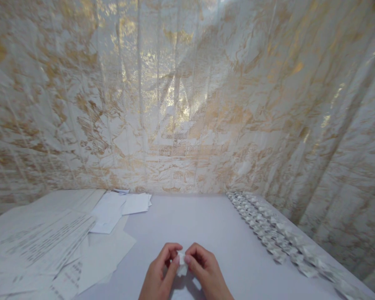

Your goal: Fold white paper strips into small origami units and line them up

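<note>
Between the fingertips of both hands is a small folded piece of white paper (182, 266), held just above the white table near its front. My left hand (162, 268) pinches its left side with thumb and forefinger. From the right, my right hand (204, 266) grips the same piece between thumb and curled fingers. The fingers cover part of the paper, so its full shape cannot be made out. A pale sheet or its edge (187, 295) shows below the hands at the bottom of the view.
Loose printed sheets (43, 246) overlap across the left of the table (181, 221), with smaller blank white papers (108, 210) behind them. Rows of small folded paper pieces (268, 233) run along the right edge. A white and gold patterned curtain (181, 104) hangs at the back.
</note>
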{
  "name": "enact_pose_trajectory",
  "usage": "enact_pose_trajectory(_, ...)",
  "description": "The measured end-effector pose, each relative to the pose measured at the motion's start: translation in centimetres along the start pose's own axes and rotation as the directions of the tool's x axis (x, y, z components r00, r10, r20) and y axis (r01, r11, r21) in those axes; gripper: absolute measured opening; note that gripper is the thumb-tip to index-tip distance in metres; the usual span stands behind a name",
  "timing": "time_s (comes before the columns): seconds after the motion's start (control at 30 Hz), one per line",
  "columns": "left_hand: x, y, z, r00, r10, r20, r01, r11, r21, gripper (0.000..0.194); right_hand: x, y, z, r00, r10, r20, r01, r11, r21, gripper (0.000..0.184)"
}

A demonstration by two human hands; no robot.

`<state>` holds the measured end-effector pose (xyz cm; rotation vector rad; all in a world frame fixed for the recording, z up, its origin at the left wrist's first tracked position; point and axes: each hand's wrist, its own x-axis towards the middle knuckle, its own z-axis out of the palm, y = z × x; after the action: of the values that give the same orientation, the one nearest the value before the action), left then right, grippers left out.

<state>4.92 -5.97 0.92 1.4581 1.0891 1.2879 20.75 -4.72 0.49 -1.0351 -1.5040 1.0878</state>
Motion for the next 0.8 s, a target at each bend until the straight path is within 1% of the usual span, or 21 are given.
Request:
enact_pose_trajectory(0.1, 0.2, 0.0, 0.2, 1.0, -0.001, 0.014, 0.001, 0.999, 0.032, 0.037, 0.0, -0.1, -0.1, 1.0, -0.003, -0.018, 0.003, 1.0, -0.006, 0.054)
enact_pose_trajectory(0.2, 0.4, 0.0, 0.2, 0.999, 0.035, 0.025, -0.037, 0.997, 0.072, 0.03, 0.0, 0.0, 0.0, 1.0, -0.025, -0.012, 0.025, 1.0, -0.014, 0.056)
enact_pose_trajectory(0.27, 0.5, 0.0, 0.0, 0.999, 0.05, 0.012, -0.051, 0.997, 0.059, 0.033, -0.1, 0.1, 0.0, 1.0, -0.029, -0.007, 0.029, 0.999, -0.014, 0.057)
enact_pose_trajectory(0.4, 0.7, -0.1, -0.2, 1.0, 0.025, -0.006, -0.025, 0.999, 0.033, 0.034, 0.0, 0.1, 0.2, 1.0, -0.013, 0.019, 0.013, 1.0, 0.025, 0.057)
enact_pose_trajectory(0.5, 0.8, -0.2, -0.4, 1.0, 0.011, 0.019, -0.012, 0.999, 0.051, 0.035, 0.0, 0.0, 0.3, 1.0, -0.015, 0.021, 0.014, 0.999, 0.051, 0.056)
enact_pose_trajectory(0.63, 1.2, -0.7, -0.7, 0.999, -0.012, 0.048, 0.009, 0.997, 0.071, 0.036, 0.0, -0.2, 0.2, 1.0, 0.005, -0.004, -0.005, 0.998, 0.065, 0.054)
enact_pose_trajectory(0.73, 1.6, -0.9, -0.9, 0.992, -0.025, 0.121, 0.016, 0.997, 0.075, 0.034, 0.2, -0.4, -0.2, 0.998, 0.035, -0.045, -0.032, 0.997, 0.075, 0.051)
enact_pose_trajectory(0.8, 1.6, -0.7, -1.0, 0.989, -0.026, 0.146, 0.011, 0.995, 0.098, 0.033, 0.3, -0.5, -0.4, 0.996, 0.048, -0.074, -0.043, 0.997, 0.067, 0.051)
